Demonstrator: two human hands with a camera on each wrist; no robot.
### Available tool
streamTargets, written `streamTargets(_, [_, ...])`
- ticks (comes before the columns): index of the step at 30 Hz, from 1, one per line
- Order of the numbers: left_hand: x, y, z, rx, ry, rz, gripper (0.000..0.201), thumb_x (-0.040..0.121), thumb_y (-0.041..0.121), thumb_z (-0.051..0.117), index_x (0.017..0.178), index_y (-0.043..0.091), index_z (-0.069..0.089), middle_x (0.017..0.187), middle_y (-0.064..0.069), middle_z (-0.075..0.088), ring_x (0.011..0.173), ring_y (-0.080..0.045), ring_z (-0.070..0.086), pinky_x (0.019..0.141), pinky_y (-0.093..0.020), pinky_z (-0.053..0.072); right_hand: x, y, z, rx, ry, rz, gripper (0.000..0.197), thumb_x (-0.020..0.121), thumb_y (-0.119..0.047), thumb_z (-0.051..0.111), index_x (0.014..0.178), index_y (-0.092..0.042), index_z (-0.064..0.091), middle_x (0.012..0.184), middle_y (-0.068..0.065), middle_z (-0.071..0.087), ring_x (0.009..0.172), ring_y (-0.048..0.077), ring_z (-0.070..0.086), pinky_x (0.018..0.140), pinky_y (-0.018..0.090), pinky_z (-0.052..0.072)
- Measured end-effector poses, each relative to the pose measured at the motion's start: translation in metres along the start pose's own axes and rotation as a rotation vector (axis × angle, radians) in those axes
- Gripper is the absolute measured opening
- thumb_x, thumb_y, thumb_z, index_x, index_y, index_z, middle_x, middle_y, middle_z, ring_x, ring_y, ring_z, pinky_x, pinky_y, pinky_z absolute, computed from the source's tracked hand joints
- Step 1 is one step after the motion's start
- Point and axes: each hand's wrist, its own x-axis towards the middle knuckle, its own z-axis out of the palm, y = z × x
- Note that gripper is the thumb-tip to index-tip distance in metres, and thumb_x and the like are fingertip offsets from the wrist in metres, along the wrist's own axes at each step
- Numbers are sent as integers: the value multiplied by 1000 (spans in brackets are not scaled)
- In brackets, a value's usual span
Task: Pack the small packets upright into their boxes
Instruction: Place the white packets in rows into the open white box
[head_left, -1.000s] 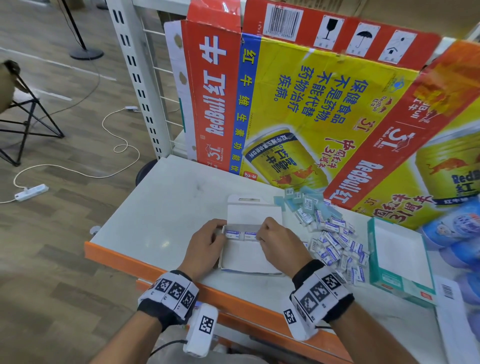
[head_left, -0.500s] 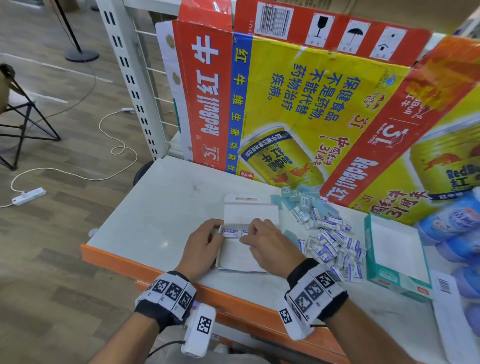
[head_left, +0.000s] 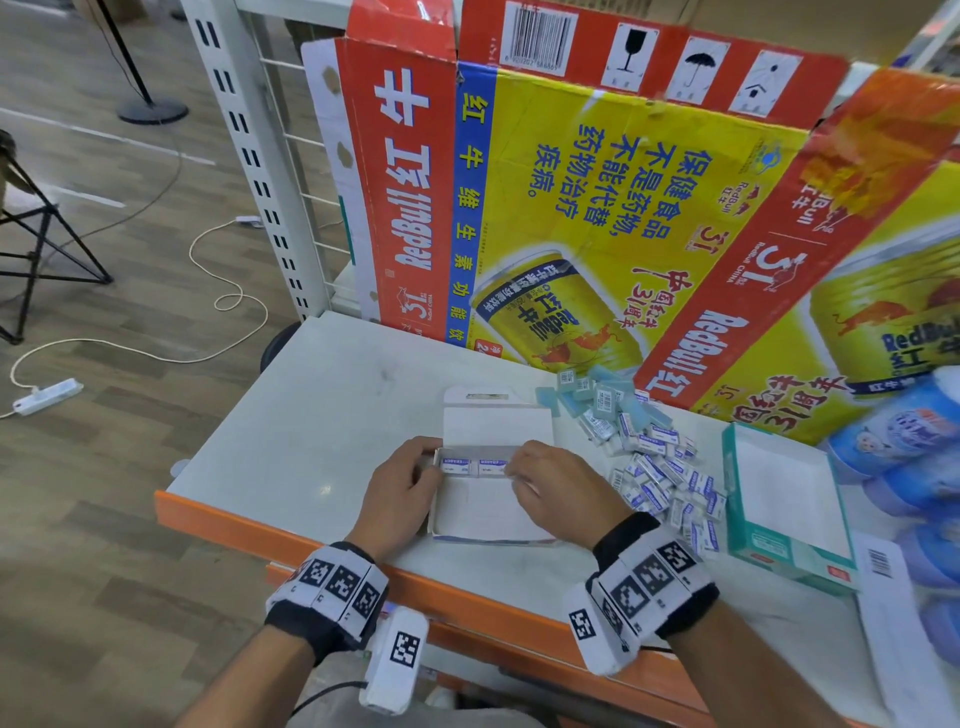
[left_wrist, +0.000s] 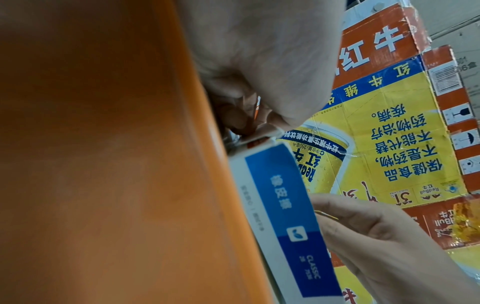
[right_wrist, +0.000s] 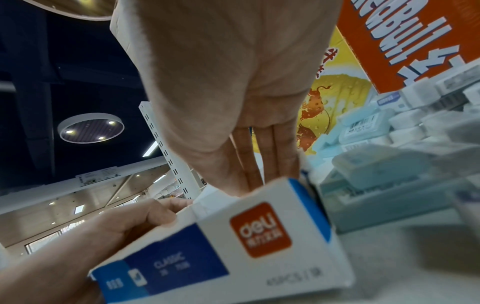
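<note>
A flattened Red Bull carton (head_left: 597, 208) leans behind the counter (head_left: 311, 415) — a power strip (head_left: 47, 396) and tripod (head_left: 41, 244) on the floor.

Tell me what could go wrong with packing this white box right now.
1. Only one short row of packets stands at the back wall of the white box; the floor in front is bare, so they may tip forward once the left hand and right hand let go.
2. The right wrist sits close to the loose pile, so a sweep could scatter it.
</note>
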Motion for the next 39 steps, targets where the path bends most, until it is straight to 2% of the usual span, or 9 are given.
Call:
streamTargets(6, [-1,1,0,2,-6,-7,26,92,11,45,108,26,60,91,10,68,85,-1,59,66,-12,40,-1,2,3,47,12,-33,28,95,-16,42,116,-11,61,120,1,57,107,19,56,91,28,42])
streamTargets(9, [0,2,0,7,-4,-10,26,92,11,46,109,25,60,90,7,68,84,-3,59,67,-12,42,-5,9,-5,69,142,-40,26,93,-15,44,106,-13,66,110,-1,62,96,18,60,84,30,47])
streamTargets(11, [0,2,0,6,-1,-8,26,92,10,46,109,24,61,93,7,68,87,-5,60,71,-18,44,-7,21,-14,74,263,32,24,93,-15,45,101,-13,67,103,0,64,90,16,60,79,28,47])
streamTargets(14, [-1,3,-1,1,-6,-10,28,92,9,46,111,23,61,98,8,68,91,-7,61,74,-23,46,-7,46,-28,72,356,203,24,92,-12,45,101,-11,68,103,4,64,93,19,59,82,33,49])
streamTargets(19, [0,2,-1,-8,-9,-16,28,92,10,46,110,25,61,97,9,69,90,-7,61,74,-24,47,-9,77,-36,-13,372,424,30,87,-7,52,115,-12,62,119,9,55,113,25,48,94,35,43])
streamTargets(22, [-1,2,-1,-10,-15,-18,29,92,10,46,110,26,60,97,11,68,89,-5,60,75,-25,48,-12,85,-33,-21,286,506,37,85,-4,54,120,-15,59,120,11,48,116,29,44,97,40,43])
streamTargets(27, [-1,3,-1,-30,3,-15,28,91,7,48,110,23,61,90,4,69,84,-13,61,72,-25,46,-14,85,-28,-55,230,535,18,86,-8,57,102,-13,63,106,12,50,106,30,45,89,37,42])
streamTargets(35, [-1,3,-1,-24,-4,1,28,91,6,47,109,23,61,91,6,69,84,-8,61,68,-16,44,-20,84,-32,78,397,489,13,83,-10,63,93,-16,57,96,6,55,76,21,48,69,31,39])
streamTargets(39, [0,3,0,-32,-6,-7,29,91,7,47,110,23,61,93,5,69,85,-11,62,73,-25,47,-22,81,-31,84,412,492,20,80,-12,67,89,-19,51,96,3,55,77,20,47,69,31,39])
